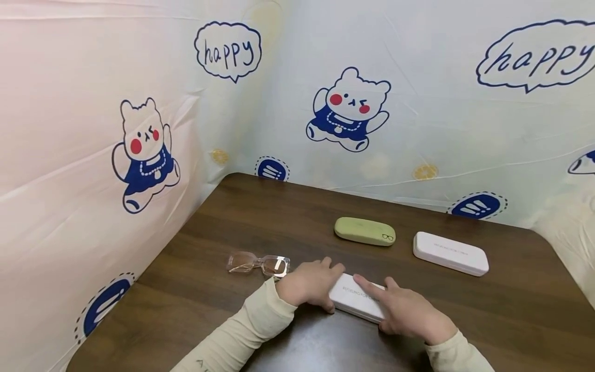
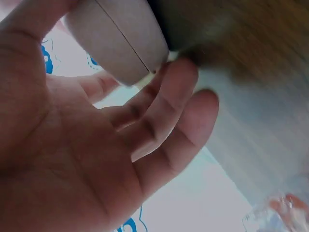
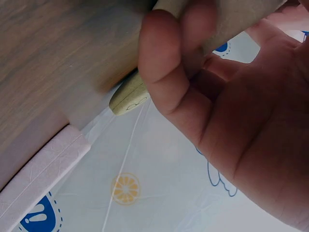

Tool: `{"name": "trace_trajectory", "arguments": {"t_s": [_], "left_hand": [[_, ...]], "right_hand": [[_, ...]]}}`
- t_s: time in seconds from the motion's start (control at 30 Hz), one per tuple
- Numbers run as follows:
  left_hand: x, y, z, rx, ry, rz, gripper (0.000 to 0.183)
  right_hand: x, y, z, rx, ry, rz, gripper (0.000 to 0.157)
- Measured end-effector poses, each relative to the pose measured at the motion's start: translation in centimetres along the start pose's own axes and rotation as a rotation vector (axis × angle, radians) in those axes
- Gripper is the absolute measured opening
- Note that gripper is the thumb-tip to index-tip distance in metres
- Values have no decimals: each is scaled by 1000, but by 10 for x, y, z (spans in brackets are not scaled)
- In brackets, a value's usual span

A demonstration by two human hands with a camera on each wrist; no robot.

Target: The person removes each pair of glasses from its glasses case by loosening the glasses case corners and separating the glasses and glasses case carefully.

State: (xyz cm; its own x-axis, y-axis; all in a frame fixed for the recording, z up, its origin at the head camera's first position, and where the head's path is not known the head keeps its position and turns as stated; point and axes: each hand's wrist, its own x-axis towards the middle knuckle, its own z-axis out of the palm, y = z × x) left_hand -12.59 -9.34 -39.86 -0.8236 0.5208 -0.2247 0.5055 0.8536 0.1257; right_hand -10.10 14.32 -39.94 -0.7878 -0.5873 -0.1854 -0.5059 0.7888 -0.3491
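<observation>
A green case (image 1: 364,231) lies shut on the brown table (image 1: 274,217). Right of the green case lies a closed white case (image 1: 451,253); left of it and nearer the front, clear-framed glasses (image 1: 259,262). Behind it hangs a pale cloth (image 1: 283,119) with bears (image 1: 344,124), orange slices (image 1: 425,172) and "happy" bubbles (image 1: 228,51).

Cartoon-printed sheets (image 1: 418,62) wall this table (image 1: 279,222), booth-like.

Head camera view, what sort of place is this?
Probably an indoor corner screened off around a work surface: a dark wood-look table, cartoon-printed sheeting rising along its far and left sides, and a white case on the tabletop.
</observation>
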Motion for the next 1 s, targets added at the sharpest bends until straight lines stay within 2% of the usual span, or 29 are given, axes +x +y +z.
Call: {"name": "trace_trajectory", "arguments": {"t_s": [0.13,0.27,0.47,0.57,0.7,0.8,0.9,1.0], "left_hand": [[3,1,-1,37,21,48,68],[5,-8,-6,15,29,81,65],[-2,-40,-27,-100,45,125,63],[-9,-61,-38,-149,49,115,65],[-17,-88,-52,-172,33,68,68],[-17,-114,-63,-186,29,23,73],[-8,-148,-68,-170,52,-20,78],[6,-181,-67,-145,82,-53,76]], "right_hand": [[1,4,-1,-12,15,-57,100],[3,8,-6,-13,46,-113,95],[10,0,-15,7,165,-174,83],[22,-11,-18,9,234,-208,78],[50,-26,-22,-2,248,-230,76],[83,-34,-25,-21,251,-251,77],[125,-40,-27,-25,242,-242,79],[166,-43,-28,-11,208,-185,80]]}}
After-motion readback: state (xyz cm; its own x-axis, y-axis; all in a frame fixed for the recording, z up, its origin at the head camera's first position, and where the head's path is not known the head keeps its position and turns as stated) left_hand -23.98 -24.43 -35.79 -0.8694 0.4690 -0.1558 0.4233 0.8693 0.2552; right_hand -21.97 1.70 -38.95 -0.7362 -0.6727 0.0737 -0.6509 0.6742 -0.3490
